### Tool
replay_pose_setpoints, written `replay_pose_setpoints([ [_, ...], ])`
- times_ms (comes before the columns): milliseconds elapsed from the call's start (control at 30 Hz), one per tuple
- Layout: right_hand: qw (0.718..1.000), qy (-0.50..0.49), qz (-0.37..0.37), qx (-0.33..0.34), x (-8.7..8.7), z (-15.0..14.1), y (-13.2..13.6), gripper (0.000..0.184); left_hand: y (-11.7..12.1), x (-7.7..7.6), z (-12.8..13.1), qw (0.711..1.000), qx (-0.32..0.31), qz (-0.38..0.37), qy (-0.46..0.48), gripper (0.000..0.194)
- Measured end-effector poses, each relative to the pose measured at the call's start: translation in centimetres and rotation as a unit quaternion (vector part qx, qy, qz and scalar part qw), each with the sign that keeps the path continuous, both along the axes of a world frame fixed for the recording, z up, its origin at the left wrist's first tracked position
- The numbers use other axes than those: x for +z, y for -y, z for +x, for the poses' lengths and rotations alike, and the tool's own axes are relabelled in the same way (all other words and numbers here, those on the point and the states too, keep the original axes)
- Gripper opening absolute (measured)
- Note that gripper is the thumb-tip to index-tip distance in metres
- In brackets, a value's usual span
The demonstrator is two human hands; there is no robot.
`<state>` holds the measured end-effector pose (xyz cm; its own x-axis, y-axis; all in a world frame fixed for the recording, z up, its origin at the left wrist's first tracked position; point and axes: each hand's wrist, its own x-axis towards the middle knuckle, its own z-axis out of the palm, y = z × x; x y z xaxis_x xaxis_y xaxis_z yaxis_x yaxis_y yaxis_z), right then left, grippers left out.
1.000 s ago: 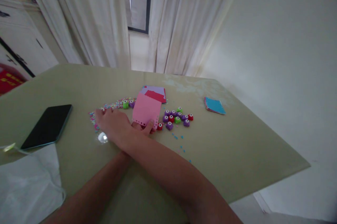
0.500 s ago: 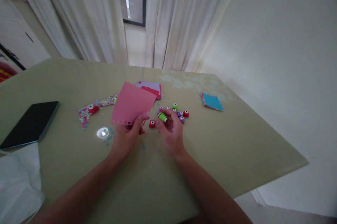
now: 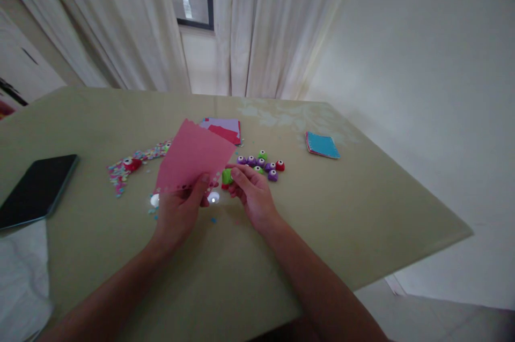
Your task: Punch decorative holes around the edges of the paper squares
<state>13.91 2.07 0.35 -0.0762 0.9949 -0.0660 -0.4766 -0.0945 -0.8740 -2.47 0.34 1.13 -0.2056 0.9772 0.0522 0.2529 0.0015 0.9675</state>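
My left hand [image 3: 181,213] pinches a pink sheet of paper [image 3: 195,154] by its near edge and holds it tilted above the table. Small cut-out holes run along that edge. Between the thumb and fingers of my right hand [image 3: 253,192] is a green craft punch [image 3: 227,176], close to the sheet's right corner. Just beyond this hand stands a cluster of purple, green and red punches [image 3: 270,167] with white tops. A red punch [image 3: 131,164] lies at the left on a band of paper confetti [image 3: 149,153].
Behind the pink sheet lie lilac and red papers [image 3: 225,125]. A stack of blue-topped sheets [image 3: 323,146] is at the right. A dark tablet [image 3: 38,186] and a white cloth-like item [image 3: 24,277] lie left. Curtains and a wall border the table [image 3: 322,224].
My right hand came back from the far left, where a red punch now shows, and took up a green punch. It then moved left to the sheet, which was raised and tilted.
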Motion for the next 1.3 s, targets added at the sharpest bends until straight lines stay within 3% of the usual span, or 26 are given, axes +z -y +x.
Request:
replay_pose_setpoints([
  [400, 0.999, 0.038, 0.004, -0.021, 0.1, 0.6, -0.3, 0.041, -0.7, -1.2, -0.9, 0.995, -0.054, 0.022, -0.077, 0.048],
  [667, 0.999, 0.044, 0.008, -0.008, 0.1, 0.9, -0.3, 0.04, -0.5, -1.1, -1.1, 0.988, -0.062, 0.047, -0.134, 0.045],
  [833, 0.999, 0.046, 0.012, -0.011, 0.0, 0.8, -0.6, 0.045, -0.4, -0.8, -0.7, 0.989, -0.079, 0.058, -0.109, 0.036],
  [1033, 0.999, 0.051, 0.004, 0.018, 0.2, 0.9, -0.4, 0.039, -0.9, -0.3, -0.7, 0.99, -0.12, 0.046, -0.055, 0.035],
  [1300, 0.997, 0.061, -0.022, 0.039, -0.4, 1.1, -0.5, 0.044, -1.0, -0.3, -0.7, 0.987, -0.135, 0.039, -0.078, 0.038],
])
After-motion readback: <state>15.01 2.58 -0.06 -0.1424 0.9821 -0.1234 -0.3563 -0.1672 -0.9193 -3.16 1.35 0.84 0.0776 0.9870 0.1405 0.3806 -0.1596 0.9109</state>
